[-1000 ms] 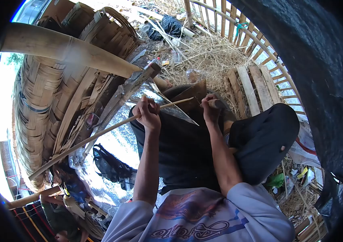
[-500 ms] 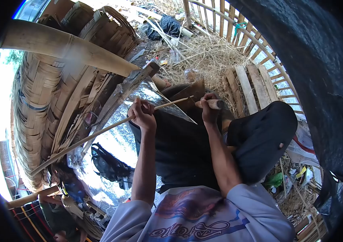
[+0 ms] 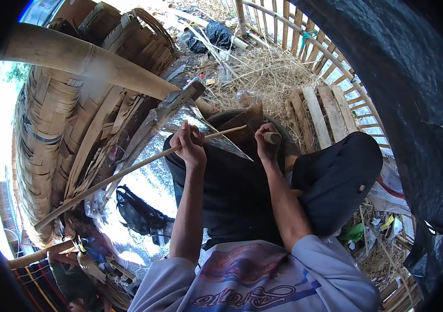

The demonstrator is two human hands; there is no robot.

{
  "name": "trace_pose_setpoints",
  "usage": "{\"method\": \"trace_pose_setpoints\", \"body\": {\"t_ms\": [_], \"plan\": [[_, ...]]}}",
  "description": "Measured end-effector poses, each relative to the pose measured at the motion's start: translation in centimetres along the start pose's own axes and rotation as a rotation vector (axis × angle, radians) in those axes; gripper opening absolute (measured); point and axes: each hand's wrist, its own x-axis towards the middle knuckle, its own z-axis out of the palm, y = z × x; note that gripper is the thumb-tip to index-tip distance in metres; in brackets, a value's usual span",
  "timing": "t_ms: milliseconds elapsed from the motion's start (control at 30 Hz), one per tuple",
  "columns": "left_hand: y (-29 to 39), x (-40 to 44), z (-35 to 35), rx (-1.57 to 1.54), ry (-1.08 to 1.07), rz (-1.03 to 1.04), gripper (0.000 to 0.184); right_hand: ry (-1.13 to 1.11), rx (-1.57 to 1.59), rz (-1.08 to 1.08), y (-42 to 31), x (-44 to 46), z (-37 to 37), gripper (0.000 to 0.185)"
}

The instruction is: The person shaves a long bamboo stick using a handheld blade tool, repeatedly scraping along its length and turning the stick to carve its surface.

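The person is sitting with bent legs, wearing a printed shirt [image 3: 247, 275] and dark trousers [image 3: 239, 203]. Above the lap, the left hand [image 3: 189, 144] is gripping a thin stick [image 3: 135, 170], which is slanting from the lower left up to a pale tip between both hands. The right hand [image 3: 265, 148] is closing around a wooden handle [image 3: 272, 138]; whether the brown plate [image 3: 252, 114] near the stick's tip is joining it, one cannot tell. Farther off, wooden slats [image 3: 317, 117] are lying beside straw [image 3: 263, 67], and a fence [image 3: 286, 26] is curving behind.
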Motion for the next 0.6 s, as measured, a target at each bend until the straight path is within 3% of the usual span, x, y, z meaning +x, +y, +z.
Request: {"method": "trace_pose_setpoints", "body": {"t_ms": [133,233,333,500,600], "plan": [[0.0,0.2,0.3,-0.014,0.040,0.012,0.039,0.053,-0.054,0.072,-1.4,0.4,0.4,0.009],[0.0,0.3,0.1,-0.044,-0.044,-0.009,0.039,-0.066,-0.066,-0.068,-1.3,0.3,-0.1,0.009],[-0.1,0.8,0.7,-0.010,-0.023,0.026,0.039,0.011,-0.064,0.086,-1.2,0.8,1.0,0.009],[-0.3,1.0,1.1,-0.025,0.039,0.000,0.041,-0.029,0.014,-0.019,1.0,0.7,0.4,0.009],[-0.1,1.4,0.8,-0.029,0.076,0.007,0.042,0.155,0.050,0.128,1.0,1.2,0.1,0.011]]}}
